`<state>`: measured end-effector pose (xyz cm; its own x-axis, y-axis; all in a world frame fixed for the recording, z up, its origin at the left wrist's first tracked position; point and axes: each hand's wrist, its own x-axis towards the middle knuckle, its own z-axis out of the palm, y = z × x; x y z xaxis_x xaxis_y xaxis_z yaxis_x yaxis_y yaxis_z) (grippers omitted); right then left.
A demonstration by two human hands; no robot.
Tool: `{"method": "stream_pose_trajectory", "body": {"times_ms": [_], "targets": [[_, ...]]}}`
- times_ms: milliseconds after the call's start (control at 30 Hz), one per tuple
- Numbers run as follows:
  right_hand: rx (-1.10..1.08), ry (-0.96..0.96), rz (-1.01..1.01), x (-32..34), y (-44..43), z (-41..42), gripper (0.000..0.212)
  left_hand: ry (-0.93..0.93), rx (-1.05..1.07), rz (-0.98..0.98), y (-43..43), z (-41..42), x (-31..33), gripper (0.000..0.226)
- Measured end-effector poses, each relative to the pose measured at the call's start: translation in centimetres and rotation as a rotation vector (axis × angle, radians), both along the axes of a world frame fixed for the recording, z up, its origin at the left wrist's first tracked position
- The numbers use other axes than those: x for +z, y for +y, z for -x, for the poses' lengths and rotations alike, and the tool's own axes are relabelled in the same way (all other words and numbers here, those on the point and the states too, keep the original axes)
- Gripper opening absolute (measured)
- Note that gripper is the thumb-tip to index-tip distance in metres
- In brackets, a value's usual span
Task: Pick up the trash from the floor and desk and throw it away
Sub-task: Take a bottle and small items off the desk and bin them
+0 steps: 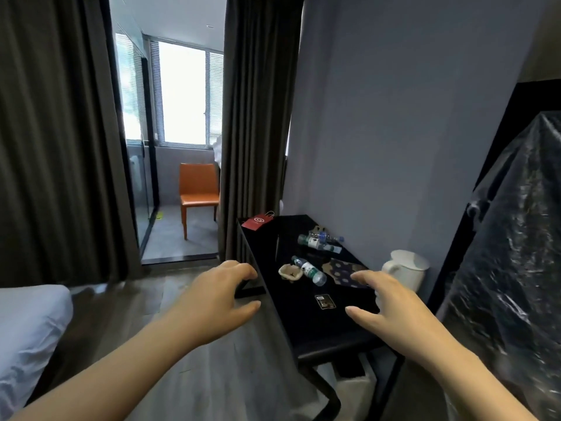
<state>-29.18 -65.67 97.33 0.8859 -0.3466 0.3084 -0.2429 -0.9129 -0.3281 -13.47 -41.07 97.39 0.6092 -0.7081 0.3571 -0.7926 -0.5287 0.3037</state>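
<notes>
Both hands, left hand [217, 294] and right hand [384, 302], hover apart and empty; better to grasp the mid-surface bottle [309, 269] around its body, clear of the crumpled cup [290, 272] touching it.

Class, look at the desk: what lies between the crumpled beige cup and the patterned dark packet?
In the head view, a plastic water bottle lies on its side between the crumpled cup and the patterned packet, touching or nearly touching the cup.
</notes>
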Motion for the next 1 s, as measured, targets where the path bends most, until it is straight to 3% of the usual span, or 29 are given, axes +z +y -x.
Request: {"method": "stream_pose_trajectory", "body": {"times_ms": [467, 700, 1000], "targets": [[-0.065, 0.097, -0.166, -7.2, -11.9, -19.0, 0.056, 0.08, -0.058, -0.121, -13.5, -20.5, -5.8, 0.043], [-0.164, 0.181, -0.209, -10.1, -15.7, -25.9, 0.059, 0.135, -0.092, -0.17, -18.3, -29.9, -9.0, 0.047], [-0.383, 0.233, -0.35, -14.0, -18.6, -34.1, 0.061, 0.181, -0.287, -0.212, -24.6, -43.8, -11.6, 0.048]]}}
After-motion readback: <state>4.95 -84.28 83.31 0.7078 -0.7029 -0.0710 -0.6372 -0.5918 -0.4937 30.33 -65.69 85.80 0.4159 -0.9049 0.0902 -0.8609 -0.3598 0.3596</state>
